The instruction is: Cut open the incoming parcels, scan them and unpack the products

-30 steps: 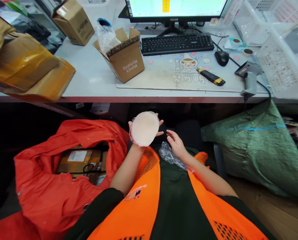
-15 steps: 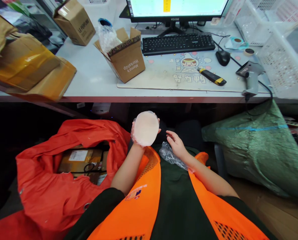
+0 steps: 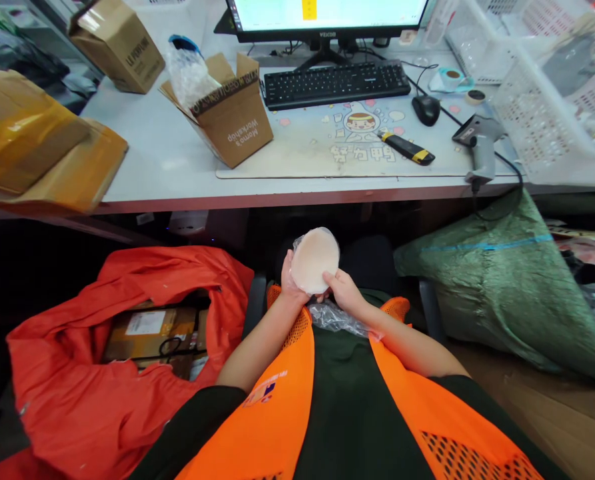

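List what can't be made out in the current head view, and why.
All in the head view:
Left hand: fingers mostly hidden behind the pale disc.
Monitor: top cut off by the upper edge; screen text too small.
Open carton: inner bottom hidden by its walls and the wrapped item.
Parcel label: too small to read.

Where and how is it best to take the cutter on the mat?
The cutter is probably best taken by its black body, from above and the near side of the desk: it lies flat on the mat, slanting, with its narrow tip pointing away to the left.
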The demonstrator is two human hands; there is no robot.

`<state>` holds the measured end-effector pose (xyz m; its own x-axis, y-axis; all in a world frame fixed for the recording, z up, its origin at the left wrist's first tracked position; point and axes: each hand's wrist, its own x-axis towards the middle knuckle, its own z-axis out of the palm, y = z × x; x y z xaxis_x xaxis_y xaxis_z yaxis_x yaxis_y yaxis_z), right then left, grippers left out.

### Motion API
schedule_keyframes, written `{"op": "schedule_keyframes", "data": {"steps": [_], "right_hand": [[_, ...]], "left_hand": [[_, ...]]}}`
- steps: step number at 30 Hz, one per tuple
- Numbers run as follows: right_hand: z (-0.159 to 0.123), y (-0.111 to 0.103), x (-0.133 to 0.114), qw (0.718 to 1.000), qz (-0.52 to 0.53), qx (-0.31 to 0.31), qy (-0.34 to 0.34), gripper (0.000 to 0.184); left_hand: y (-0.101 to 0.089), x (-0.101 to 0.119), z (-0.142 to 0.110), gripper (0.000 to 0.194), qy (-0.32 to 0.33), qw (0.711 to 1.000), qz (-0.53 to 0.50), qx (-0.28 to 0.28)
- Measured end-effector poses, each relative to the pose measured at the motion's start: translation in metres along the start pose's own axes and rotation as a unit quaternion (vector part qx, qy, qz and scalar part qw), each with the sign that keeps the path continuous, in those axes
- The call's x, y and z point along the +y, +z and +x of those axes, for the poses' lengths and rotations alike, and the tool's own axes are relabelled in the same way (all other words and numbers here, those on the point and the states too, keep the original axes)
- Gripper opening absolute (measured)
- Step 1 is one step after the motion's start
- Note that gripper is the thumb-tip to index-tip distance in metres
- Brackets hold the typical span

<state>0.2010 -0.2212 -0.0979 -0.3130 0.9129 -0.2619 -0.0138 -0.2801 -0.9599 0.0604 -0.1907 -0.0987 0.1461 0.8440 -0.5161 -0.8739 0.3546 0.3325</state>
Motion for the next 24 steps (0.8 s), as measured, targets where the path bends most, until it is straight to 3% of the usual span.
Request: {"op": "schedule_keyframes", "data": {"steps": [3,9,16,24], "right_hand": [[-0.003,-0.001,-0.002,1.0,-0.009,0.013,-0.012,0.065],[-0.009,-0.008,-0.005,0.995,-0.049,0.056,-0.06,0.077],[-0.005,-0.01,-0.002,0.994,-0.064,0.063,-0.061,0.075],[-0.004,-0.01,0.0,0.996,-0.062,0.045,-0.051,0.07]], "left_hand": [[0.004,0.0,-0.006,0.06,0.005,1.0,-0.005,0.004],[0.008,0.019,-0.014,0.07,0.014,0.997,-0.001,-0.076],[0.009,0.042,-0.017,0.069,0.045,0.995,0.002,-0.09],[0.017,0.045,-0.021,0.068,0.041,0.995,-0.016,-0.085]]}}
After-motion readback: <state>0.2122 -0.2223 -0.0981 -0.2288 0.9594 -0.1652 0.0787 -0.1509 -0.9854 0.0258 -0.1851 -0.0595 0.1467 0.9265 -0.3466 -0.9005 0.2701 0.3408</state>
